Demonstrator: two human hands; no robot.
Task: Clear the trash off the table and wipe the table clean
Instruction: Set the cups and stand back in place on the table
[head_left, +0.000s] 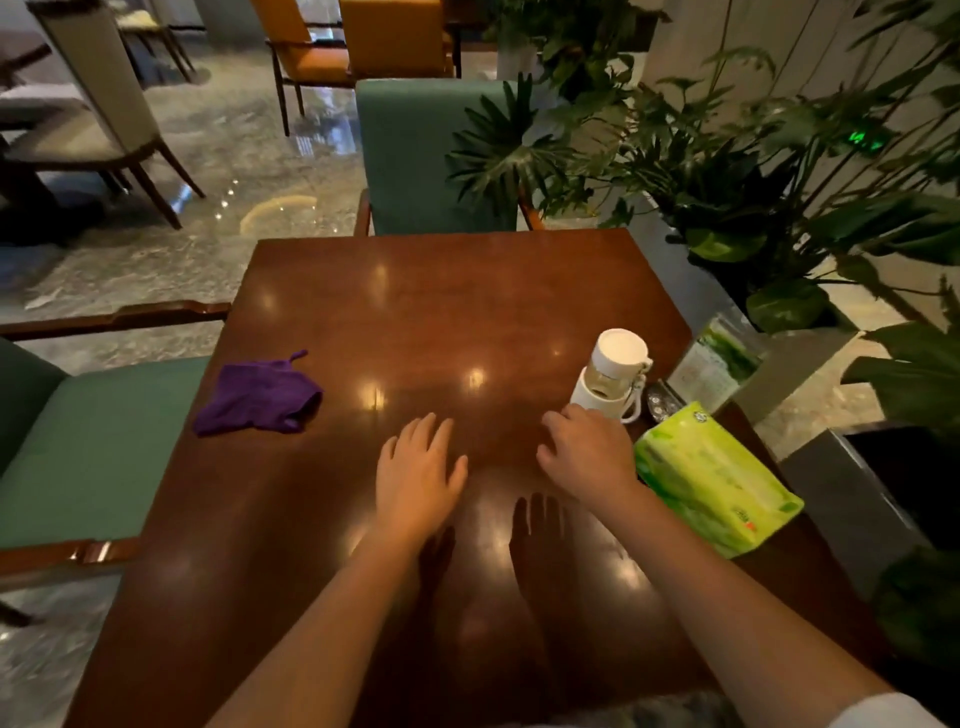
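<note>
A glossy dark wooden table (415, 312) fills the middle of the view. A crumpled purple cloth (260, 395) lies near its left edge. My left hand (418, 475) hovers flat over the table's middle, fingers apart, holding nothing. My right hand (587, 454) hovers beside it, fingers slightly curled and empty, just in front of a white bottle (615, 371). A green tissue pack (714, 478) lies at the right edge, close to my right wrist.
A green chair (431, 156) stands at the far side and another green chair (88, 447) at the left. Leafy plants (727, 156) in a planter crowd the right side. A standing card (711, 364) and a small dark object sit behind the bottle.
</note>
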